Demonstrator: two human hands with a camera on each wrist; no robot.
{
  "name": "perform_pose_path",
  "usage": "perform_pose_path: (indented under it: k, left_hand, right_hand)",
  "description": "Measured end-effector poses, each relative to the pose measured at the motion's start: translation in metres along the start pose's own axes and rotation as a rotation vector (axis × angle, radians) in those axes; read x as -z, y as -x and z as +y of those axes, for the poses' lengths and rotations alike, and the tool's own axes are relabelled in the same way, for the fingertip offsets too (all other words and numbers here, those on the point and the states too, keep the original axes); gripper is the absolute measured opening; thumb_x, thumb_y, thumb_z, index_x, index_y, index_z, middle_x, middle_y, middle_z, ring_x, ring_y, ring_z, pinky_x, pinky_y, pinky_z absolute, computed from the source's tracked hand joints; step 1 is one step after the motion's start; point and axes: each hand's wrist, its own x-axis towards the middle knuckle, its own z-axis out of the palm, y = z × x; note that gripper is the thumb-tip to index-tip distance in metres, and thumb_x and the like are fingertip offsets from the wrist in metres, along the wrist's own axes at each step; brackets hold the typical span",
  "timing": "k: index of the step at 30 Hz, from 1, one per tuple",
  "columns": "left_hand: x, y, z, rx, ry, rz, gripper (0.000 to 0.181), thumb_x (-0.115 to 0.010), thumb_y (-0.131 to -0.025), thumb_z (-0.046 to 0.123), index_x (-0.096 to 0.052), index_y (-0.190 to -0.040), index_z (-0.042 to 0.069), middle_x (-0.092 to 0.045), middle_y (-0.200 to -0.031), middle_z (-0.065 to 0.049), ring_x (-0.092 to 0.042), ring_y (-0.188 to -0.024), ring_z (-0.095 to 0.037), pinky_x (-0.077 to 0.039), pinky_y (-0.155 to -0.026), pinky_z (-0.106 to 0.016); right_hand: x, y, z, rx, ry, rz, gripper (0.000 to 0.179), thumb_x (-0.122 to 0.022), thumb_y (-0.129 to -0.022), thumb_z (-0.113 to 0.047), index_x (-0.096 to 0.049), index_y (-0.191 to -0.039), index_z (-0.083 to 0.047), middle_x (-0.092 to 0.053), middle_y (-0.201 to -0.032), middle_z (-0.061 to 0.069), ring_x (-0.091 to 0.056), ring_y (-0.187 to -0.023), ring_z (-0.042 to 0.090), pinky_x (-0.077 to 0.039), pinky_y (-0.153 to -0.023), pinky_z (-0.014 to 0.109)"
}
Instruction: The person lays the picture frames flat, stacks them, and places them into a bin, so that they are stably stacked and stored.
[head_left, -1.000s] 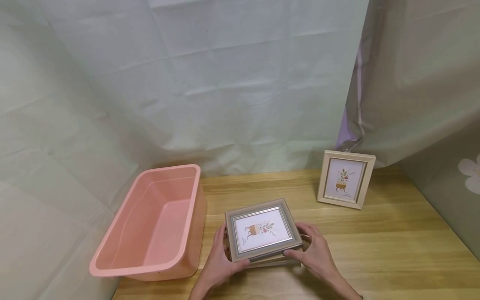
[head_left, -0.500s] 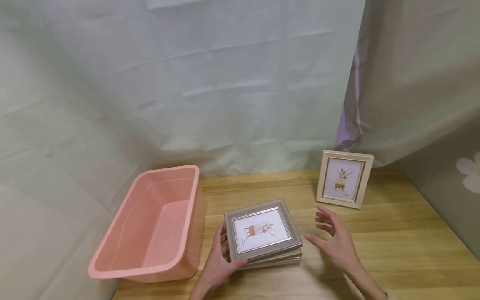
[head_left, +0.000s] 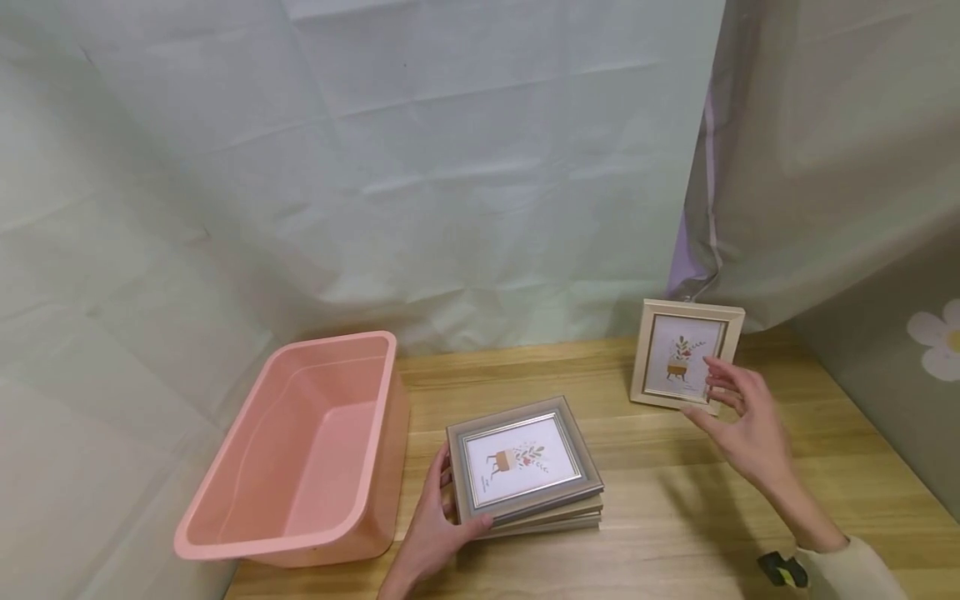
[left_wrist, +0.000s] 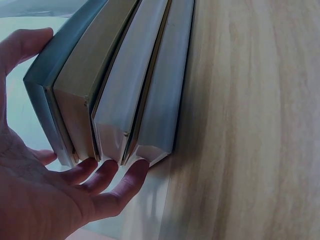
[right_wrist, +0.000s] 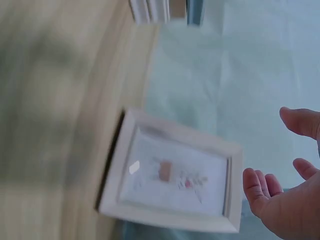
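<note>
A stack of several picture frames (head_left: 543,521) lies flat on the table, a grey-framed flower print (head_left: 525,458) on top. My left hand (head_left: 438,525) holds the stack at its left side, thumb at the near corner of the top frame. In the left wrist view its fingertips touch the ends of the stacked frames (left_wrist: 120,75). A cream picture frame (head_left: 648,358) stands upright, leaning back slightly, at the back right. My right hand (head_left: 750,425) is in front of that frame's lower right side, fingers loosely bent. In the right wrist view the hand (right_wrist: 295,205) holds nothing.
A pink plastic tub (head_left: 378,442) stands left of the stack, nothing visible inside it. Pale cloth (head_left: 480,167) hangs behind the wooden table (head_left: 795,408), and a grey curtain (head_left: 840,167) hangs at the right.
My right hand has let go of the stack's right side and moved right and away from me to the standing cream frame. My left hand has stayed on the stack.
</note>
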Motion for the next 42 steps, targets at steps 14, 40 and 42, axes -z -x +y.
perform_pose_path:
  k: [14, 40, 42]
  left_hand:
    - [0.001, 0.003, 0.0, -0.002, 0.015, -0.002, 0.128, -0.097, -0.075, 0.018, -0.018, -0.175, 0.013, -0.037, -0.168, -0.028, -0.043, -0.15, -0.047, -0.054, -0.116, -0.058]
    - [0.007, 0.008, -0.002, -0.008, 0.02, -0.017, 0.126, -0.097, -0.077, 0.018, -0.017, -0.175, 0.013, -0.04, -0.165, -0.029, -0.045, -0.147, -0.046, -0.059, -0.11, -0.05]
    - [0.007, 0.009, -0.002, -0.001, 0.019, -0.019, 0.126, -0.097, -0.078, 0.017, -0.016, -0.175, 0.014, -0.039, -0.165, -0.029, -0.044, -0.148, -0.047, -0.059, -0.11, -0.049]
  right_hand:
    - [0.044, -0.061, 0.027, 0.08, 0.334, -0.055, 0.077, -0.087, -0.083, 0.007, -0.054, -0.153, 0.005, -0.047, -0.141, 0.042, -0.062, -0.109, 0.061, -0.037, -0.083, -0.007]
    - [0.049, -0.104, 0.065, 0.101, 0.32, -0.325, 0.078, -0.082, -0.085, 0.015, -0.049, -0.155, 0.006, -0.048, -0.134, 0.042, -0.055, -0.113, 0.059, -0.04, -0.077, -0.007]
    - [0.049, -0.104, 0.067, 0.101, 0.335, -0.323, 0.077, -0.082, -0.085, 0.013, -0.051, -0.155, 0.004, -0.05, -0.133, 0.04, -0.055, -0.112, 0.055, -0.046, -0.077, -0.002]
